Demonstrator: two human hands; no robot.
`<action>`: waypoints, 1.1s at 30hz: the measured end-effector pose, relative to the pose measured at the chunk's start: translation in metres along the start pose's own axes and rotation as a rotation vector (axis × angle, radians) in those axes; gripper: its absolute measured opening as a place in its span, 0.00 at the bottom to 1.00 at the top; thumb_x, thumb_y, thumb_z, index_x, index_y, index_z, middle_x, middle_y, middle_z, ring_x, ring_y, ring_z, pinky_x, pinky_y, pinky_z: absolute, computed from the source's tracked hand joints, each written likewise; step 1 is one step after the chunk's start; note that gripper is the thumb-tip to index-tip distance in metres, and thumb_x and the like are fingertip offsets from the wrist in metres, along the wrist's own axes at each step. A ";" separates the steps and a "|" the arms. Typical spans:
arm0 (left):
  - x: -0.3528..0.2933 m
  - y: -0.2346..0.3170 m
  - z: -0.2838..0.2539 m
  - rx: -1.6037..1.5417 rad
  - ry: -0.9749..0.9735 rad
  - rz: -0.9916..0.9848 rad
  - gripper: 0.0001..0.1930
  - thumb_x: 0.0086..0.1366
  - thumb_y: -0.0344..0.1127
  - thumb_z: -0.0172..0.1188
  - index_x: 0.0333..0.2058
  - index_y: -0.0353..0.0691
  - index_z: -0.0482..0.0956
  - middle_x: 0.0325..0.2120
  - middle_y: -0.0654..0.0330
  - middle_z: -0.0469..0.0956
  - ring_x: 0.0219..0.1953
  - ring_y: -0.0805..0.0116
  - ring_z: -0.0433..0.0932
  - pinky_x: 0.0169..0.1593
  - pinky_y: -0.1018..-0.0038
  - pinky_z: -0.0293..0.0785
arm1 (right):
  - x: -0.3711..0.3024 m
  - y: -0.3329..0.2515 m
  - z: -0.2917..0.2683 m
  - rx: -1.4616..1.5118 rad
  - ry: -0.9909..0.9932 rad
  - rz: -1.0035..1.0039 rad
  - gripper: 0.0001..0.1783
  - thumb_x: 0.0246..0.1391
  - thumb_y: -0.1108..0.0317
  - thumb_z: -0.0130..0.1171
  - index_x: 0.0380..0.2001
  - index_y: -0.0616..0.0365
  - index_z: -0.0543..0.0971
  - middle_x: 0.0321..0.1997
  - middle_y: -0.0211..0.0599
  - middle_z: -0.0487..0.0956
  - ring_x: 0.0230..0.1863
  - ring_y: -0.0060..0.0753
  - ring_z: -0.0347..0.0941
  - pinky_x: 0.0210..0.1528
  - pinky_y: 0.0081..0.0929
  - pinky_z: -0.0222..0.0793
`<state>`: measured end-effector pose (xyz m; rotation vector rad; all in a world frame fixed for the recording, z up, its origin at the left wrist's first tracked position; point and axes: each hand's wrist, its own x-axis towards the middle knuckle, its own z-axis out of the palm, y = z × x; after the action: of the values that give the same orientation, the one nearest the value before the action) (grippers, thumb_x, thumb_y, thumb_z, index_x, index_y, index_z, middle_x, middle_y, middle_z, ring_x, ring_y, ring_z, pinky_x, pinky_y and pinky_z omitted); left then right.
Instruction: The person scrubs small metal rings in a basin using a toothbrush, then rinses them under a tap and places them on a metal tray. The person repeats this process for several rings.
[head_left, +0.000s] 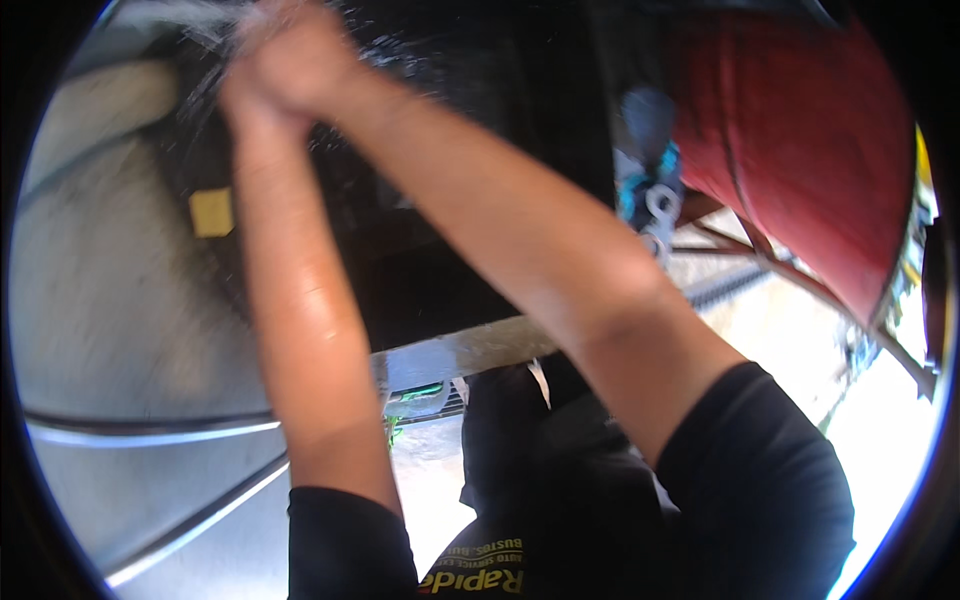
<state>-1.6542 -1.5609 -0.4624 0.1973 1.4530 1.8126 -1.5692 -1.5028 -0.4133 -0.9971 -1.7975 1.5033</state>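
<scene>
My left hand [258, 95] and my right hand [300, 60] are pressed together at the upper left, in spraying water [205, 35]. Motion smears both hands, so I cannot make out how the fingers lie or whether anything is between them. Beneath them is a black, wet surface [450, 260], possibly the inside of a basin, with droplets scattered over it. My left forearm is wet and shiny. Close beside it lies a small yellow block [212, 213], which looks like a sponge or a piece of soap.
Grey curved surfaces [110, 290] with shiny metal edges fill the left. A pale ledge [450, 355] runs along the near side of the black surface. On the right, a large red rounded thing [800, 150] rests on a metal frame, beside grey-blue and teal items [650, 130] with ring shapes.
</scene>
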 end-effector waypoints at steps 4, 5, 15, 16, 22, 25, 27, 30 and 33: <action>0.020 0.020 0.021 -0.131 0.005 -0.195 0.14 0.75 0.35 0.54 0.49 0.28 0.77 0.46 0.47 0.81 0.50 0.53 0.81 0.56 0.57 0.78 | -0.033 0.016 -0.032 0.254 0.337 -0.123 0.12 0.64 0.72 0.54 0.45 0.67 0.82 0.48 0.57 0.81 0.53 0.59 0.76 0.60 0.42 0.72; 0.011 0.018 0.036 -0.164 0.017 -0.216 0.16 0.75 0.34 0.54 0.52 0.26 0.73 0.46 0.46 0.80 0.51 0.50 0.80 0.56 0.51 0.78 | -0.052 0.018 -0.058 0.131 0.304 0.015 0.13 0.63 0.74 0.56 0.49 0.67 0.81 0.50 0.55 0.82 0.55 0.54 0.79 0.61 0.39 0.73; 0.023 0.007 0.046 -0.510 -0.224 -0.399 0.16 0.76 0.38 0.47 0.54 0.32 0.65 0.48 0.44 0.68 0.50 0.46 0.71 0.62 0.35 0.68 | -0.328 0.118 -0.362 -0.485 0.279 0.421 0.15 0.63 0.82 0.56 0.50 0.57 0.82 0.48 0.39 0.85 0.48 0.31 0.83 0.50 0.26 0.79; 0.032 0.006 0.024 -0.709 -0.391 -0.468 0.18 0.76 0.40 0.45 0.54 0.31 0.65 0.49 0.43 0.67 0.51 0.45 0.70 0.62 0.37 0.68 | -0.348 0.116 -0.390 -0.550 0.364 0.461 0.14 0.64 0.82 0.55 0.49 0.57 0.81 0.48 0.38 0.85 0.48 0.32 0.83 0.50 0.27 0.78; -0.006 0.008 0.077 -0.822 -0.095 -0.573 0.31 0.75 0.42 0.41 0.68 0.26 0.56 0.61 0.38 0.62 0.62 0.41 0.62 0.55 0.50 0.66 | -0.466 0.131 -0.448 -0.782 0.279 0.701 0.17 0.59 0.74 0.65 0.52 0.56 0.79 0.50 0.42 0.82 0.46 0.35 0.82 0.46 0.31 0.80; 0.009 0.006 0.048 -0.641 -0.212 -0.476 0.25 0.74 0.41 0.42 0.60 0.25 0.63 0.51 0.41 0.66 0.54 0.47 0.65 0.52 0.53 0.66 | -0.458 0.130 -0.417 -0.718 0.197 0.702 0.20 0.57 0.73 0.67 0.53 0.55 0.78 0.54 0.44 0.77 0.51 0.40 0.80 0.47 0.35 0.80; 0.028 -0.004 0.033 -0.553 -0.275 -0.481 0.20 0.73 0.40 0.42 0.50 0.26 0.69 0.43 0.45 0.68 0.47 0.52 0.67 0.48 0.56 0.66 | -0.460 0.140 -0.406 -0.800 0.215 0.660 0.22 0.57 0.71 0.68 0.55 0.55 0.77 0.54 0.44 0.75 0.51 0.42 0.79 0.47 0.32 0.81; 0.012 -0.005 0.049 -0.710 -0.442 -0.568 0.12 0.70 0.38 0.44 0.37 0.33 0.68 0.34 0.50 0.64 0.39 0.58 0.64 0.43 0.58 0.65 | -0.447 0.136 -0.393 -0.874 0.226 0.554 0.25 0.55 0.71 0.69 0.56 0.55 0.75 0.53 0.45 0.75 0.52 0.45 0.78 0.52 0.38 0.78; 0.012 0.000 0.041 -0.728 -0.317 -0.547 0.10 0.67 0.37 0.47 0.34 0.35 0.65 0.34 0.50 0.65 0.39 0.56 0.66 0.43 0.57 0.66 | -0.426 0.130 -0.374 -0.903 0.204 0.432 0.36 0.50 0.65 0.73 0.62 0.55 0.72 0.58 0.51 0.71 0.59 0.55 0.70 0.62 0.46 0.69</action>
<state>-1.6389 -1.5216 -0.4531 -0.2514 0.4943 1.6302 -1.0068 -1.6453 -0.4580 -1.9806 -2.2218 0.6875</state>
